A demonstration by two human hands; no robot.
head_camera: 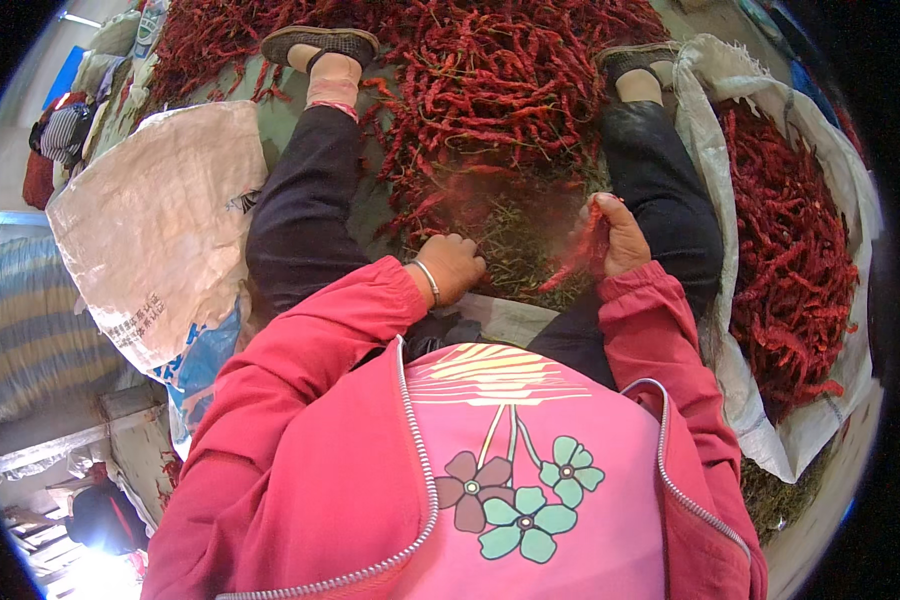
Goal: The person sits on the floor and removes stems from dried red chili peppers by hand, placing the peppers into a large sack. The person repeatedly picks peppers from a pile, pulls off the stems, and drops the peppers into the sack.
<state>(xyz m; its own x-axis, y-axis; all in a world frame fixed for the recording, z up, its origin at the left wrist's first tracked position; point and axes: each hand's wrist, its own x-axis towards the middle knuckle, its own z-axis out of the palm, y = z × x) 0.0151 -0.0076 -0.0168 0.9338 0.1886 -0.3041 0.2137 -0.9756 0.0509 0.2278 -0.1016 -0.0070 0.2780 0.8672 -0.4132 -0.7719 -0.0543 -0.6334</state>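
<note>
My right hand (624,232) is raised near my right knee, its thumb and fingers closed on dried red chili peppers (581,251) that hang down, slightly blurred. My left hand (454,264), with a silver bangle at the wrist, is curled low at the near edge of the chilies; its fingertips are hidden, so I cannot tell whether it holds anything. Between the two hands lies a heap of dry greenish-brown stems (521,247). A large pile of dried red chili peppers (495,90) spreads beyond it, between my outstretched legs.
An open white woven sack (701,142) of red chilies (787,262) stands beside my right leg. By my left leg is a pale woven sack (172,195) bearing writing. Striped bundles (30,330) lie farther left. Other people (67,135) are at the left, one lower down (105,517).
</note>
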